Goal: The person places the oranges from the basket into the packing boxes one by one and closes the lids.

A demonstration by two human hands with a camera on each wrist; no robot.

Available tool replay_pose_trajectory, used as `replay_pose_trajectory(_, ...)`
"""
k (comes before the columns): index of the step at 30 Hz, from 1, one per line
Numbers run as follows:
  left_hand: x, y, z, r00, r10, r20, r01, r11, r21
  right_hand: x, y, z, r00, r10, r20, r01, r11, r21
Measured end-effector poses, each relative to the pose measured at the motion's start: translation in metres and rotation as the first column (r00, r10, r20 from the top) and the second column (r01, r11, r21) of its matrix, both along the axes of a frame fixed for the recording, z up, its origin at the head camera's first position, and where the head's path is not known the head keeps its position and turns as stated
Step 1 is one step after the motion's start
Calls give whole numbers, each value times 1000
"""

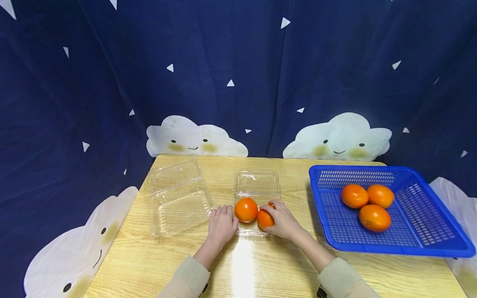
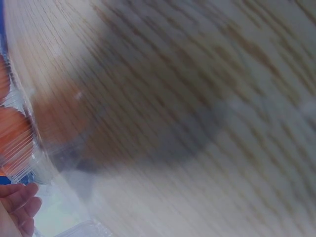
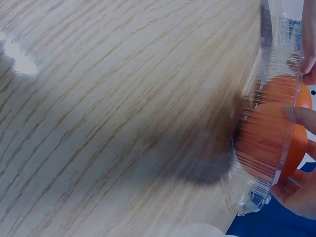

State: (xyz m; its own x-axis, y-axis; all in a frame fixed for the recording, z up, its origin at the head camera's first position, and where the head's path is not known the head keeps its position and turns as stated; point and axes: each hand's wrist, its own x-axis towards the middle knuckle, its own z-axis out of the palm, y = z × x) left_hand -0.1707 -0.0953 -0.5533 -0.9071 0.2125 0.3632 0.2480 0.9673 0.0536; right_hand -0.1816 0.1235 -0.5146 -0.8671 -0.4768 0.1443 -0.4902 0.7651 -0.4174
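Note:
A small clear plastic clamshell box [image 1: 257,185] lies with its lid folded back at the middle of the table, two glossy oranges in its tray. One orange [image 1: 246,210] sits in the left half of the tray. Around the other orange [image 1: 266,219], on the right, my right hand [image 1: 284,220] curls its fingers and thumb; the right wrist view shows this orange [image 3: 266,140] behind the tray's ribbed wall. My left hand [image 1: 222,224] rests at the box's left edge, its fingers [image 2: 22,195] loosely bent beside the wall.
A larger clear clamshell box [image 1: 182,203] stands opened on the left of the table. On the right, a blue plastic basket [image 1: 324,207] holds three more oranges [image 1: 374,218]. Behind the wooden table [image 1: 123,265] hangs a dark blue curtain [image 1: 208,49] with clouds.

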Motion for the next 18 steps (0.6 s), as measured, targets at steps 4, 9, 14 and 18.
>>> replay_pose_trajectory(4, 0, 0, -1, 1000, 1, 6, -1, 1000, 0, 0, 1, 0, 1000, 8, 18, -8, 1000, -5)
replay_pose_trajectory(9, 0, 0, -1, 1000, 4, 9, -4, 1000, 1, -2, 1, 4, 998, 15, 56, -15, 1000, -11)
replay_pose_trajectory(14, 0, 0, -1, 1000, 8, 17, -8, 1000, -1, -7, 1, 11, 995, 38, 94, -33, 998, -56)
replay_pose_trajectory(18, 1, 0, 0, 1000, 7, 23, -7, 1000, 4, -15, 2, 16, 992, 26, 125, -10, 992, -129)
